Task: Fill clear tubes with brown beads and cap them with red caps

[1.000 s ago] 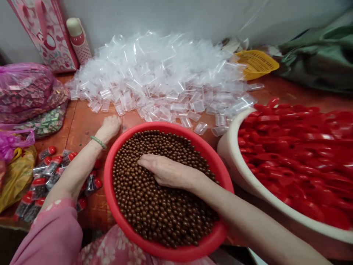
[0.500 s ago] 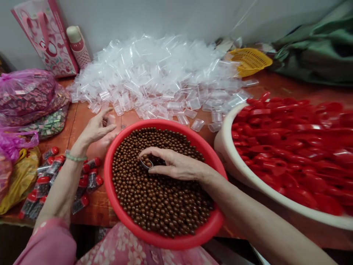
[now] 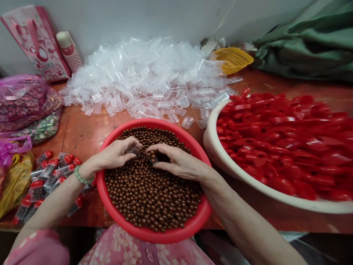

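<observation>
Shiny brown balls fill a red basin in front of me. Over them, my right hand grips a small oval cup between thumb and fingers, with several balls inside its mouth. My left hand, a pale green bracelet at its wrist, reaches over the basin's left side. Its thumb and fingers curl round what looks like a clear plastic tube, partly hidden by the fingers. A small gap separates the two hands.
Behind the basin lies a heap of clear tubes. A white tub of red plastic lids stands right. Filled red-capped tubes, plastic bags and a flask are left. A yellow basket sits behind.
My left hand has moved from beside the tube heap to over the basin, near the right hand, bringing a clear tube. My right hand still holds the cup. The view has shifted slightly.
</observation>
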Demonstrator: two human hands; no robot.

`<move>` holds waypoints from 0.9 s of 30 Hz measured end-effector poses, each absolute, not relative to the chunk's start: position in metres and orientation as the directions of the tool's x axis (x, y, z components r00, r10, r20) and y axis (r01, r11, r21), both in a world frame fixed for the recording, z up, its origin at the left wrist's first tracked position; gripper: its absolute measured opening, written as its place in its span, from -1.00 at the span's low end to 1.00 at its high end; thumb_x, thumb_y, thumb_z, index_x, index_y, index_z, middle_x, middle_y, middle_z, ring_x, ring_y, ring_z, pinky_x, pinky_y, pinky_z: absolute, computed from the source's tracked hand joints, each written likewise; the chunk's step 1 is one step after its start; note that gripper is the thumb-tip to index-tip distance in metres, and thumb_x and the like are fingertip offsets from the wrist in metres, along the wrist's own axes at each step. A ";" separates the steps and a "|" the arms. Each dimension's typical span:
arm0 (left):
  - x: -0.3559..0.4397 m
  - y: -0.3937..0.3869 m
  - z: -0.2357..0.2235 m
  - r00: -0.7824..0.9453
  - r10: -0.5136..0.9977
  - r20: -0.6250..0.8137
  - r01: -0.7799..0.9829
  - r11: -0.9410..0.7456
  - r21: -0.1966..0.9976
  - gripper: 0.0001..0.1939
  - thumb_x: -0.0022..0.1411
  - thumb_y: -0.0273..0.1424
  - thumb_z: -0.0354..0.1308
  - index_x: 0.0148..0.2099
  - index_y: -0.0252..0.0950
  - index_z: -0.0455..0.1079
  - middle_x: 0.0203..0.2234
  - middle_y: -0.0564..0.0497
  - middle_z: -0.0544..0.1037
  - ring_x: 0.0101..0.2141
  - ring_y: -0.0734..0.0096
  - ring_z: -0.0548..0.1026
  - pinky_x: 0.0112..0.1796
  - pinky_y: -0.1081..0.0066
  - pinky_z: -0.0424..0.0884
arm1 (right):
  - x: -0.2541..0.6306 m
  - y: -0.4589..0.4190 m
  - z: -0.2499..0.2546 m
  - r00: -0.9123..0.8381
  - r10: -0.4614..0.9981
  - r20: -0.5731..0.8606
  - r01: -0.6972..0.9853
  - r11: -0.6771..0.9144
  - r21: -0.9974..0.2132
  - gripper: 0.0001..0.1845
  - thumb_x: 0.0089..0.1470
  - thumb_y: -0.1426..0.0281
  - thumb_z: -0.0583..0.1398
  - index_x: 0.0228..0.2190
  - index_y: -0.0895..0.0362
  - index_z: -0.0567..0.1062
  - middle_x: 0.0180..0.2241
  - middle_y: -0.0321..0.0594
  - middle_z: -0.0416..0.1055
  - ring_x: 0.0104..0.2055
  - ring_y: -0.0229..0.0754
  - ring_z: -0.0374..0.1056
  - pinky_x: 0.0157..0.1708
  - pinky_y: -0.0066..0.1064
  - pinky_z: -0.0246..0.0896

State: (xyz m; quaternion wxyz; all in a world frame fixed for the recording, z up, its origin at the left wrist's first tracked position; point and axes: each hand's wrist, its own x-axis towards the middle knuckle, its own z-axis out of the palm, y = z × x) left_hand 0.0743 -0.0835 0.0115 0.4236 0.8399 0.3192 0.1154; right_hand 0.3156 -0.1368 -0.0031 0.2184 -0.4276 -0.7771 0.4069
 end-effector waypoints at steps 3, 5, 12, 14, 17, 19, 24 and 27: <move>0.072 -0.080 0.011 0.811 0.577 -0.099 0.511 -0.614 0.601 -0.71 0.23 -0.49 0.12 0.02 -0.31 0.34 -0.16 -0.07 0.52 -0.13 0.33 0.47 -0.06 0.31 0.38 | 0.317 -0.137 -0.005 -0.542 0.841 -0.004 0.500 0.319 -0.805 -0.59 0.09 0.41 0.20 0.01 0.10 0.39 -0.03 -0.14 0.46 0.01 -0.08 0.36 0.08 -0.14 0.24; 0.071 -0.077 0.014 0.831 0.542 -0.123 0.533 -0.713 0.456 -0.70 0.24 -0.46 0.13 0.03 -0.33 0.36 -0.10 -0.11 0.48 -0.05 0.26 0.43 -0.01 0.27 0.35 | 0.318 -0.137 -0.006 -0.547 0.837 0.001 0.496 0.325 -0.805 -0.59 0.09 0.41 0.20 0.01 0.09 0.39 -0.03 -0.14 0.46 0.01 -0.07 0.37 0.08 -0.15 0.24; 0.088 -0.081 0.033 0.877 0.418 -0.237 0.422 -0.906 -0.038 -0.79 0.28 -0.55 -0.03 -0.12 -0.44 0.40 -0.16 -0.20 0.43 -0.11 0.15 0.39 -0.11 0.21 0.33 | 0.318 -0.136 -0.007 -0.547 0.837 0.030 0.504 0.357 -0.786 -0.60 0.09 0.46 0.19 0.00 0.10 0.38 -0.03 -0.13 0.46 0.02 -0.07 0.37 0.08 -0.13 0.23; 0.097 -0.088 0.036 0.890 0.393 -0.231 0.355 -0.916 -0.189 -0.75 0.30 -0.59 -0.12 -0.24 -0.45 0.41 -0.27 -0.20 0.43 -0.20 0.13 0.39 -0.20 0.18 0.31 | 0.318 -0.137 -0.006 -0.548 0.836 0.028 0.512 0.362 -0.779 -0.61 0.09 0.47 0.19 -0.01 0.10 0.38 -0.03 -0.12 0.46 0.02 -0.06 0.37 0.08 -0.14 0.24; 0.107 -0.096 0.037 0.903 0.331 -0.272 0.254 -0.925 -0.282 -0.70 0.31 -0.60 -0.18 -0.16 -0.47 0.40 -0.34 -0.19 0.45 -0.29 0.18 0.41 -0.30 0.22 0.29 | 0.319 -0.138 -0.004 -0.545 0.838 0.012 0.527 0.354 -0.773 -0.60 0.09 0.47 0.19 0.00 0.11 0.37 -0.02 -0.11 0.46 0.03 -0.07 0.36 0.08 -0.13 0.23; 0.111 -0.096 0.036 0.895 0.312 -0.318 0.227 -0.934 -0.277 -0.66 0.33 -0.61 -0.21 -0.08 -0.49 0.38 -0.34 -0.19 0.47 -0.30 0.18 0.43 -0.32 0.24 0.29 | 0.321 -0.139 -0.004 -0.530 0.848 0.010 0.544 0.350 -0.762 -0.60 0.10 0.48 0.18 0.01 0.14 0.36 -0.01 -0.08 0.45 0.05 -0.06 0.35 0.09 -0.14 0.22; 0.111 -0.086 0.026 0.865 0.300 -0.402 0.309 -0.950 -0.044 -0.68 0.35 -0.59 -0.18 -0.07 -0.44 0.39 -0.19 -0.19 0.48 -0.23 0.25 0.48 -0.26 0.30 0.37 | 0.328 -0.141 -0.002 -0.476 0.879 -0.001 0.566 0.305 -0.766 -0.64 0.09 0.48 0.18 -0.04 0.16 0.36 -0.08 -0.13 0.46 -0.06 -0.12 0.39 -0.01 -0.26 0.26; 0.106 -0.086 0.018 0.896 0.318 -0.310 0.339 -0.941 0.013 -0.69 0.32 -0.61 -0.15 -0.04 -0.45 0.38 -0.09 -0.21 0.45 -0.13 0.25 0.45 -0.16 0.29 0.39 | 0.331 -0.139 -0.001 -0.448 0.894 -0.007 0.596 0.294 -0.747 -0.67 0.06 0.48 0.19 -0.09 0.16 0.37 -0.17 -0.18 0.47 -0.17 -0.17 0.39 -0.12 -0.35 0.26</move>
